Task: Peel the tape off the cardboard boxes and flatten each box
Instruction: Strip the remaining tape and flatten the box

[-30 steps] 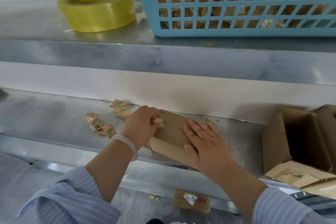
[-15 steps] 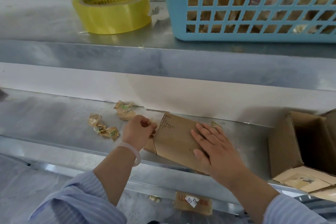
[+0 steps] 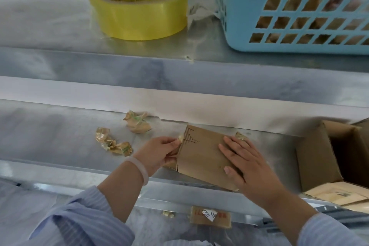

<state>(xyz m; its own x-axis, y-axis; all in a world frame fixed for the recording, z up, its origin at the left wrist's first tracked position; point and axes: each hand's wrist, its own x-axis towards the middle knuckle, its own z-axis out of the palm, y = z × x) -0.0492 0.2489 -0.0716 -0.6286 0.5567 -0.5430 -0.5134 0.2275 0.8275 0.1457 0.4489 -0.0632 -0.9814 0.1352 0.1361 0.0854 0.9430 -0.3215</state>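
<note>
left hand (image 3: 159, 152): fingertips pinched together on tape strip (image 3: 180, 139) at box's left edge, wrist bent inward | right hand (image 3: 245, 164): fingers straight, slightly apart, palm pressing down on cardboard box (image 3: 199, 158) | box: on lower metal shelf (image 3: 50, 130), between both hands | crumpled tape wads (image 3: 137, 123) to its left

The upper shelf (image 3: 50, 26) bears a yellow tape roll (image 3: 137, 12) and blue basket (image 3: 239, 6); the lower shelf (image 3: 50, 132), a flattened cardboard box (image 3: 201, 156), an open box (image 3: 317, 156), and seemingly crumpled tape wads (image 3: 137, 124).

Right grip (image 3: 246, 164) flat on box (image 3: 201, 155); left grip (image 3: 159, 152) pinches tape (image 3: 181, 138).
</note>
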